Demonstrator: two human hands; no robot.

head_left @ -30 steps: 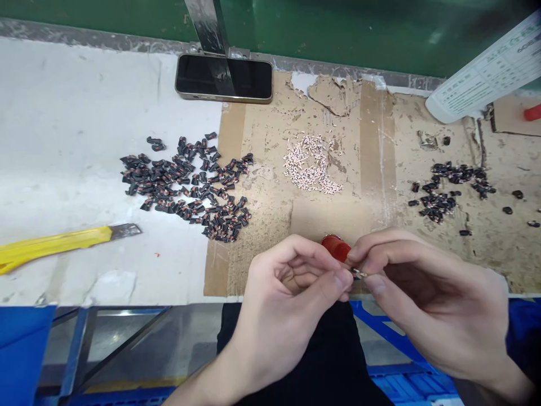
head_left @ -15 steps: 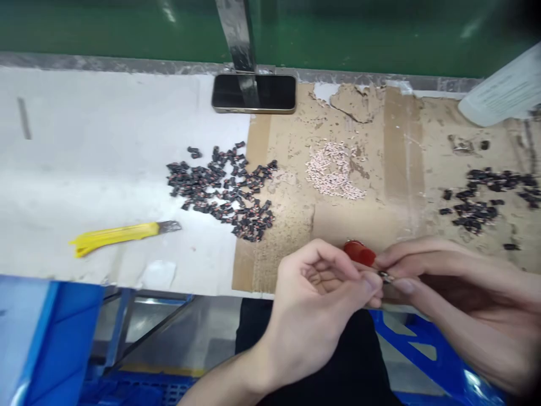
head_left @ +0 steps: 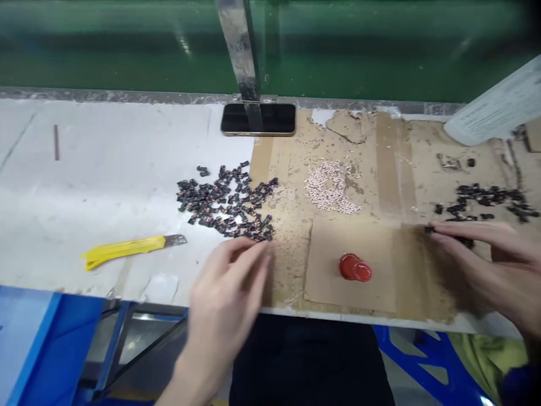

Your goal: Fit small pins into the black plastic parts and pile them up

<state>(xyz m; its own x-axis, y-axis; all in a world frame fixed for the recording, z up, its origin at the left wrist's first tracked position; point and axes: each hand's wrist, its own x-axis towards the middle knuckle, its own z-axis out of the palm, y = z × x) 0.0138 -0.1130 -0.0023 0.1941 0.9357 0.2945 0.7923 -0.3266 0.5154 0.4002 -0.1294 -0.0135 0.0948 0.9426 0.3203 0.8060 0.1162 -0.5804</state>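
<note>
My left hand [head_left: 228,293] reaches to the near edge of a pile of small black parts with coppery spots [head_left: 203,200]. Its fingertips are bent together at the pile, and whether a part is between them is hidden. On the right, my right hand [head_left: 494,259] pinches one small black part [head_left: 429,229] between thumb and fingers, beside a second pile of black parts [head_left: 486,194]. Between the hands, two overlapping red round pieces [head_left: 354,267] lie on a cardboard square [head_left: 325,290]. Behind them is a patch of tiny pinkish bits [head_left: 332,189].
A yellow utility knife [head_left: 127,251] with its blade out lies at left. A phone [head_left: 258,119] rests at the back by a metal post [head_left: 240,51]. A white bottle [head_left: 494,115] leans in at the back right. The table's front edge runs below the hands.
My hands, together over the front edge before, have moved apart: the left to the left-hand black pile, the right to the right-hand pile. The red pieces and cardboard square are now uncovered.
</note>
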